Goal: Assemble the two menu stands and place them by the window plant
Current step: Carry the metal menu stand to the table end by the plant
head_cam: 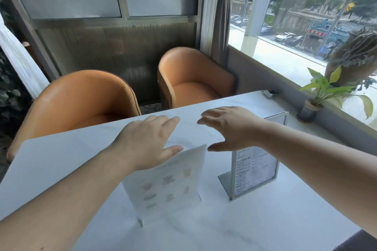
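Head view: both hands' fingers spread open, empty, above the clear menu stand; framed stand beside

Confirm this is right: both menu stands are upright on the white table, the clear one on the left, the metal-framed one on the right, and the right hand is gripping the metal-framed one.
Not quite. The head view shows the right hand open above the table, gripping nothing. The clear stand and metal-framed stand do stand upright as you say.
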